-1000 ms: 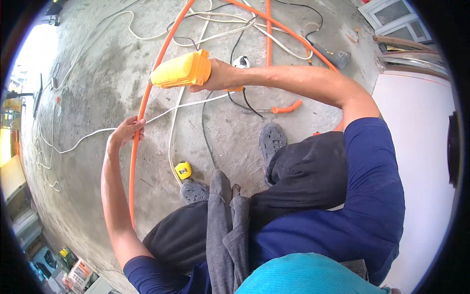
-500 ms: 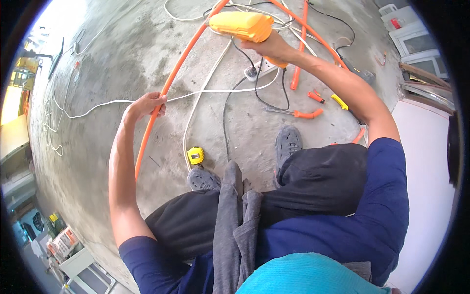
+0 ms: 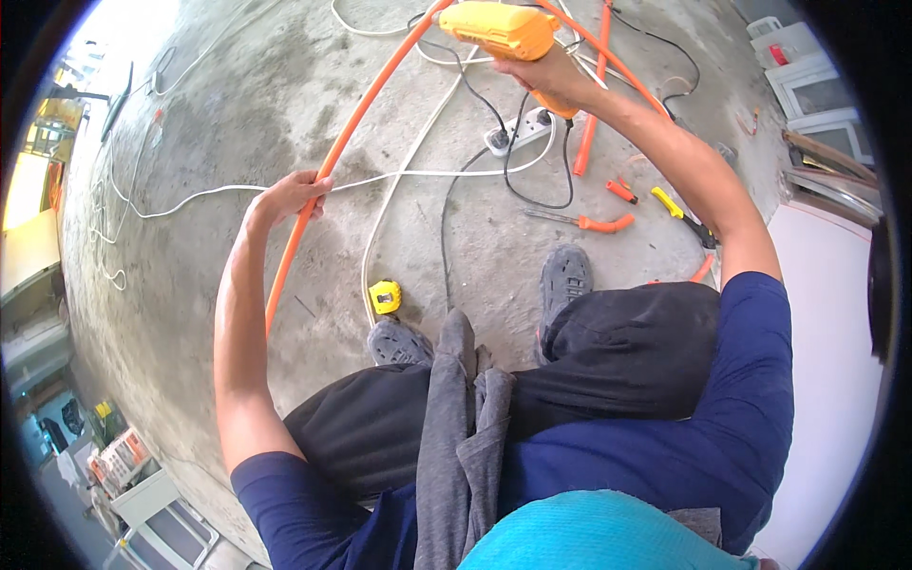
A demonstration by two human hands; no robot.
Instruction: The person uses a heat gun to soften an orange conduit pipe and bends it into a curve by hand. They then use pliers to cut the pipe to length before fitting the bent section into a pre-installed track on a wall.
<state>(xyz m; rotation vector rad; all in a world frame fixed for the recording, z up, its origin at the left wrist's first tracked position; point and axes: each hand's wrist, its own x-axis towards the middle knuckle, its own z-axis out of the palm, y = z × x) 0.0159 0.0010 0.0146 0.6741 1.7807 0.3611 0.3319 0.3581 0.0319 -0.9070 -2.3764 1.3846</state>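
Note:
My right hand [image 3: 551,76] grips the handle of a yellow heat gun [image 3: 499,30] at the top of the view. Its front end points left, close to an orange conduit pipe [image 3: 366,103]; whether they touch I cannot tell. My left hand [image 3: 293,198] is closed around that pipe lower down, holding it at a slant. From the heat gun's handle a black cord [image 3: 511,171] loops across the floor near a white power strip [image 3: 520,131].
On the concrete floor lie a yellow tape measure [image 3: 385,296], an orange bent pipe piece [image 3: 606,224], a yellow-handled tool [image 3: 668,201], another orange pipe [image 3: 591,123] and loose white cable [image 3: 418,142]. My shoes [image 3: 566,275] are close by. White frames [image 3: 822,90] stand far right.
The heat gun has shifted slightly right and away from me along the orange pipe. My left hand keeps its hold on the pipe. The whole view has shifted a little.

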